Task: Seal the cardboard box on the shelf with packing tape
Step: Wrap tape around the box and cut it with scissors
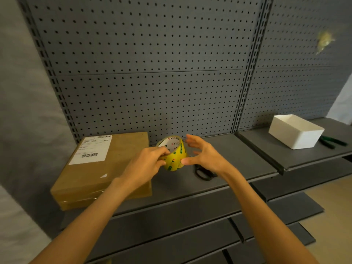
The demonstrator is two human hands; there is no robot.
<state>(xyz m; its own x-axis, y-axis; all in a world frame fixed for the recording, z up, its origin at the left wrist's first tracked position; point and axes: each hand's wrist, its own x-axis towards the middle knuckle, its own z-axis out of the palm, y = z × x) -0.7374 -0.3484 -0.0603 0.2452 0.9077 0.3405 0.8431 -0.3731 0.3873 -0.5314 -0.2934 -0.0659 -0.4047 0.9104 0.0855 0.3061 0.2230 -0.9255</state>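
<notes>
**Tape roll in hand above the shelf, box waiting at left**

A person's left hand (147, 162) grips a yellow tape roll (174, 155) just above a grey metal shelf (238, 161), fingers curled over the roll's near rim and reaching into its white core. The right hand (203, 153) hovers at the roll's other side with fingers spread and gently bent; its thumb tip touches or nearly touches the yellow band, and whether it actually presses cannot be told. The roll is tilted, its open core facing up and toward the camera.

The cardboard box (106, 168) lies flat on the shelf to the left of the roll, its back edge close to the pegboard (152, 73). A white shipping label (92, 150) with barcodes sits on the far left part of its lid. The left forearm crosses over the box's near right corner and hides part of that edge. Clear film or tape glints along the box's front side.

Black scissors (202, 173) lie on the shelf under the right hand, which partly covers them, so only the handle loops show clearly. On the adjoining shelf section to the right stands an open white box (296, 132), and just beside it lies a green-handled tool (331, 141), its working end hidden behind the white box. A crumpled yellowish scrap (324, 41) clings to the pegboard high at right. Lower shelves (190, 225) step out below toward the camera.
</notes>
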